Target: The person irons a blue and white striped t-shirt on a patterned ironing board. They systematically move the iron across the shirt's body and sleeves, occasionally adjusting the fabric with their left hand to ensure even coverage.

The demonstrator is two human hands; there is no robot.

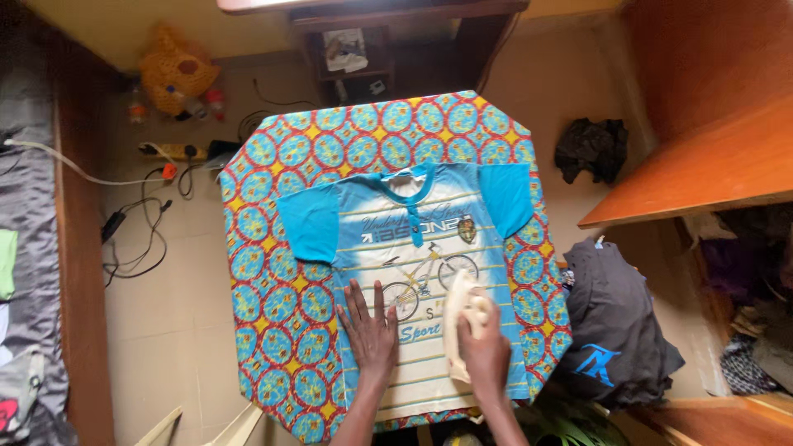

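Note:
A small blue and white t-shirt (413,231) with a bicycle print lies flat, front up, on a table covered with a bright patterned cloth (273,314). My left hand (369,330) rests flat, fingers spread, on the shirt's lower left part. My right hand (486,351) grips a cream-coloured iron (462,318), which sits on the shirt's lower right part, just below the bicycle print.
A dark folded garment (615,330) lies to the right of the table. A black cloth (591,149) is on the floor beyond it. Cables and a power strip (169,151) run along the floor at left. A wooden shelf (702,173) juts in at right.

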